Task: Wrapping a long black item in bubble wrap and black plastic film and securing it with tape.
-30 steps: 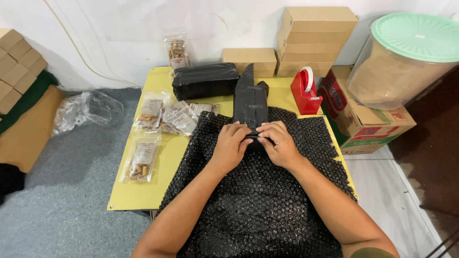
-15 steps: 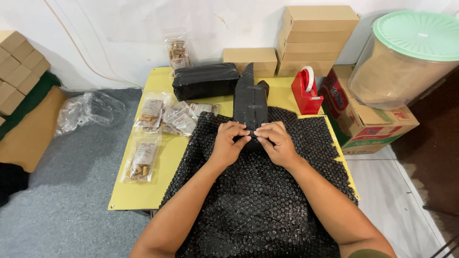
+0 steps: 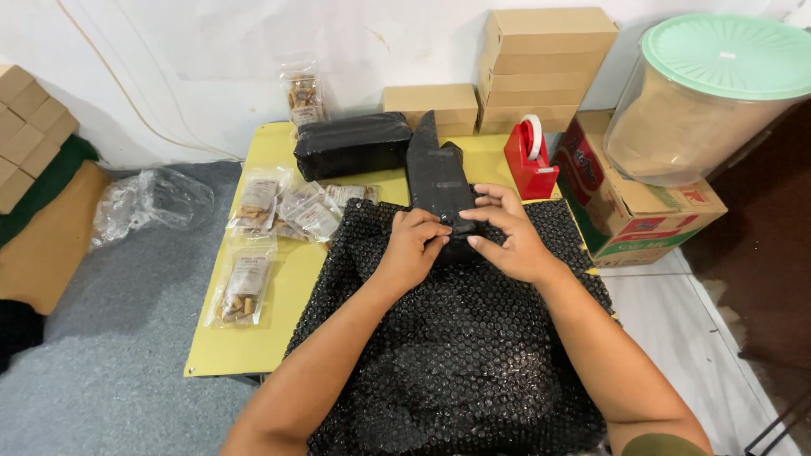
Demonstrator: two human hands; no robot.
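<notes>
- On the yellow table (image 3: 279, 279), both hands meet at the near end of a black wrapped bundle (image 3: 439, 181), which lies over a sheet of black bubble wrap (image 3: 456, 346).
- The left hand (image 3: 414, 247) has its fingers curled and pinches the bundle's edge; the right hand (image 3: 507, 236) presses it with fingers bent, thumb below.
- Compared with a second ago, the hands stay in almost the same place; only the fingers have closed a little more together.
- Small clear packets (image 3: 253, 198) lie to the left, a red tape dispenser (image 3: 528, 160) to the right.
</notes>
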